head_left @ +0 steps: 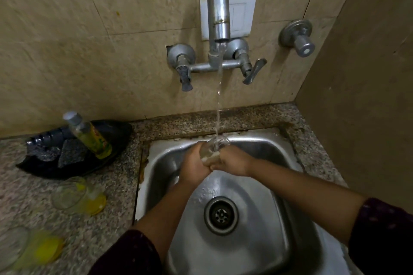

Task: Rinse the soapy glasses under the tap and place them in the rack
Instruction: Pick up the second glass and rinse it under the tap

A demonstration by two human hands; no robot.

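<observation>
A clear glass (215,148) is held tilted under the running stream from the steel tap (218,18), over the back of the steel sink (268,196). My left hand (194,163) wraps its lower side and my right hand (232,161) grips it from the right; water pours into its mouth. Two more glasses with yellow bases lie on the granite counter at left, one glass (77,195) near the sink, the other glass (26,250) blurred at the front edge. No rack is in view.
A black tray (107,163) at back left holds a dish-soap bottle (89,135) and dark scrubbers (71,154). Tap levers (253,71) and a separate wall valve (297,37) stick out from the tiled wall. A side wall closes off the right.
</observation>
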